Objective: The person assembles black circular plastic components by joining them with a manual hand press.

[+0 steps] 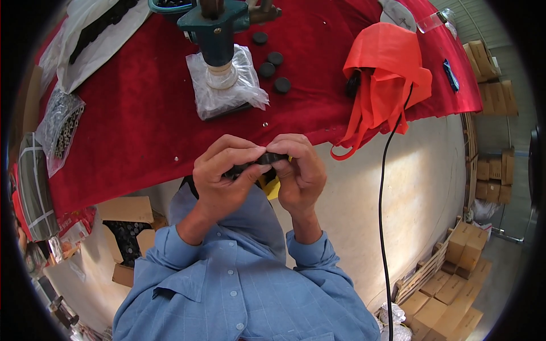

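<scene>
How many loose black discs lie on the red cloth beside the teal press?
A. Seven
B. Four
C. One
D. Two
B. Four black discs lie apart on the red cloth, just right of the teal press.

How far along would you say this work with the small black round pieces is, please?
Done: four black discs lie on the red cloth beside the teal press. In hand: left hand and right hand pinch another black piece. Left: more dark pieces fill the open carton.
</scene>
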Action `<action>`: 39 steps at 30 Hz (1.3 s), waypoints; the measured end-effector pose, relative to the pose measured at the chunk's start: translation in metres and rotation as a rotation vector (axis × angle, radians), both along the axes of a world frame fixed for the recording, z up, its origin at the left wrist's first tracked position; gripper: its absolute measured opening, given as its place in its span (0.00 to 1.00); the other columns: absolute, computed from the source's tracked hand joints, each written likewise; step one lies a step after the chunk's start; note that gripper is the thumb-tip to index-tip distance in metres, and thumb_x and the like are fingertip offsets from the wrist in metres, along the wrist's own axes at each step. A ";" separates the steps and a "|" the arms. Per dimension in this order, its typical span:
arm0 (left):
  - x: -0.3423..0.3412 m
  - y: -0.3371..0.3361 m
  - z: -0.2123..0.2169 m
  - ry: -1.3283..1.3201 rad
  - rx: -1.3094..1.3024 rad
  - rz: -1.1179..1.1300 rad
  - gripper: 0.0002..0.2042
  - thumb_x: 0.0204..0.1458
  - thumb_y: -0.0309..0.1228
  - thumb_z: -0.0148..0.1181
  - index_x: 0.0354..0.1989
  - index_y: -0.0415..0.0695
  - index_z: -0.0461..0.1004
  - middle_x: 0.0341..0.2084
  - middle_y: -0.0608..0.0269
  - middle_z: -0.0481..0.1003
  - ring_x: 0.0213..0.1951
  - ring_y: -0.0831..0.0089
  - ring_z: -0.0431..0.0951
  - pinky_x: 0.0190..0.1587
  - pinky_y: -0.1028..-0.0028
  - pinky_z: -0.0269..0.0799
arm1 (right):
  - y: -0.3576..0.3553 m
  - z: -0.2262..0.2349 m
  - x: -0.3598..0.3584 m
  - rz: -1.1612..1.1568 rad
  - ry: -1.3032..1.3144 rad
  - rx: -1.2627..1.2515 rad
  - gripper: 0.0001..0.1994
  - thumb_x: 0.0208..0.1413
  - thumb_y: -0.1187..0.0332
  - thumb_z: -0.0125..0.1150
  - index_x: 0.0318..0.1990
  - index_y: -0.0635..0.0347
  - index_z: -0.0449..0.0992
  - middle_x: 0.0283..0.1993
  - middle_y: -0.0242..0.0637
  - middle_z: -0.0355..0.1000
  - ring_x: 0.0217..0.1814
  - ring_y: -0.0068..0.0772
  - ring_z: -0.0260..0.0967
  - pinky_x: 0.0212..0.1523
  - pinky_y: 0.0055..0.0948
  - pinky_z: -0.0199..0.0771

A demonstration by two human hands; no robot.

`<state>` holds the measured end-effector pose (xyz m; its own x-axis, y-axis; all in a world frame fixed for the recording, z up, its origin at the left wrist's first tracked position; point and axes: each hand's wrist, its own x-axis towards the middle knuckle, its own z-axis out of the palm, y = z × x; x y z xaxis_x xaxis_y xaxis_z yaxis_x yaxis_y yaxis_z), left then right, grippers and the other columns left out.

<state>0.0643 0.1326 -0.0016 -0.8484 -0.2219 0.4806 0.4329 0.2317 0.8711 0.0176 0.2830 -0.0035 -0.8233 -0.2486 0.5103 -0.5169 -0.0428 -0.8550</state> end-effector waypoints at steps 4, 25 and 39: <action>0.005 -0.011 -0.012 -0.287 0.537 -0.130 0.15 0.54 0.24 0.65 0.51 0.38 0.77 0.34 0.59 0.78 0.32 0.75 0.77 0.29 0.81 0.72 | 0.003 0.007 -0.032 0.204 -0.094 0.094 0.17 0.52 0.72 0.70 0.49 0.65 0.76 0.43 0.39 0.75 0.43 0.29 0.73 0.43 0.27 0.74; -0.008 -0.009 -0.024 -0.732 1.235 -0.372 0.11 0.62 0.37 0.61 0.48 0.49 0.73 0.40 0.65 0.77 0.40 0.74 0.79 0.25 0.83 0.69 | -0.001 -0.017 -0.022 0.331 -0.290 -0.234 0.22 0.63 0.68 0.58 0.61 0.70 0.65 0.57 0.43 0.66 0.59 0.31 0.65 0.61 0.31 0.65; 0.010 0.021 -0.029 -0.737 1.168 -0.336 0.10 0.58 0.28 0.66 0.46 0.44 0.75 0.33 0.67 0.76 0.28 0.84 0.72 0.23 0.84 0.65 | 0.006 -0.025 0.018 0.065 -0.342 -0.111 0.14 0.66 0.77 0.48 0.57 0.68 0.71 0.52 0.43 0.76 0.52 0.29 0.73 0.54 0.26 0.74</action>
<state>0.0744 0.1532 -0.0306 -0.9110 0.0818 -0.4041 -0.3076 -0.7875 0.5341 0.0357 0.2887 -0.0289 -0.9354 -0.2643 0.2348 -0.1951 -0.1679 -0.9663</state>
